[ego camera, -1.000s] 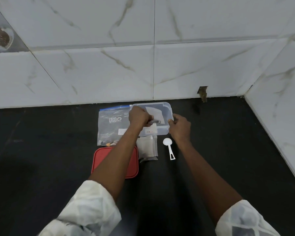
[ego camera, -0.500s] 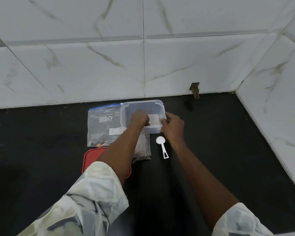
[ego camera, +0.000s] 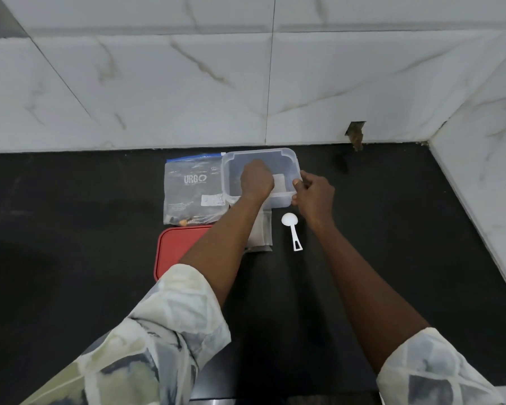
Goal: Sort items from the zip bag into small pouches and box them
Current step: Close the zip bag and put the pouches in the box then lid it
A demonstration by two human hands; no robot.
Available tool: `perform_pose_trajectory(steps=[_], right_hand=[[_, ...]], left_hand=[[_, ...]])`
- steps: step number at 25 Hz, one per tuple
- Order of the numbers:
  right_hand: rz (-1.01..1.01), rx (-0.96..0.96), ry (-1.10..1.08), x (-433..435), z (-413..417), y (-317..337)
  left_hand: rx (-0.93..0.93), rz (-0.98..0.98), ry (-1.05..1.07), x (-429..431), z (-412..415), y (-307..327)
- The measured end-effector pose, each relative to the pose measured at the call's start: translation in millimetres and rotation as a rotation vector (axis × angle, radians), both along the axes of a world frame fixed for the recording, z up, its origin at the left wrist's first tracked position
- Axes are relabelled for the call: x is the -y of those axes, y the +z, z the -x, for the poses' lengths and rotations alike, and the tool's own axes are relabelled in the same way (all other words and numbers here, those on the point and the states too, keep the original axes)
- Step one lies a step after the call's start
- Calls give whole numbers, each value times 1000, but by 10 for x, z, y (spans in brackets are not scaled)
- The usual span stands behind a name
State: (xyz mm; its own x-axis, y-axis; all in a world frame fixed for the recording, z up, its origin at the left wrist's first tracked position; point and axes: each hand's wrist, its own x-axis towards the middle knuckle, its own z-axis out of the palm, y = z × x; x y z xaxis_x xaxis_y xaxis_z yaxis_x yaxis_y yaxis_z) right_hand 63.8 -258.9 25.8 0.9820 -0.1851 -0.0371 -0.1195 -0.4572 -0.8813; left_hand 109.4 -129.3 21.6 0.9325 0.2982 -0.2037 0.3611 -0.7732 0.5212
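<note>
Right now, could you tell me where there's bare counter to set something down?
Free: right of the spoon toward the side wall, and left of the zip bag. Crowded: the middle, around box, lid and both hands.

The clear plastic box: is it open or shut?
Open: the clear box has no lid on; the red lid lies apart.

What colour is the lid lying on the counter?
Red; the lid shows in the head view, partly under the left forearm.
</note>
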Motion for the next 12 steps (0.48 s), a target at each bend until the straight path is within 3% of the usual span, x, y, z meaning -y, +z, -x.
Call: perform_pose_trajectory(steps=[6,12], right_hand=[[-21,16,-14,-21,-32,-26],[-108,-60,-65,-11,-64,-32]], left_hand=[[-59,-47,-144,-44,-32,56],[427,293,238,-249,704,278]])
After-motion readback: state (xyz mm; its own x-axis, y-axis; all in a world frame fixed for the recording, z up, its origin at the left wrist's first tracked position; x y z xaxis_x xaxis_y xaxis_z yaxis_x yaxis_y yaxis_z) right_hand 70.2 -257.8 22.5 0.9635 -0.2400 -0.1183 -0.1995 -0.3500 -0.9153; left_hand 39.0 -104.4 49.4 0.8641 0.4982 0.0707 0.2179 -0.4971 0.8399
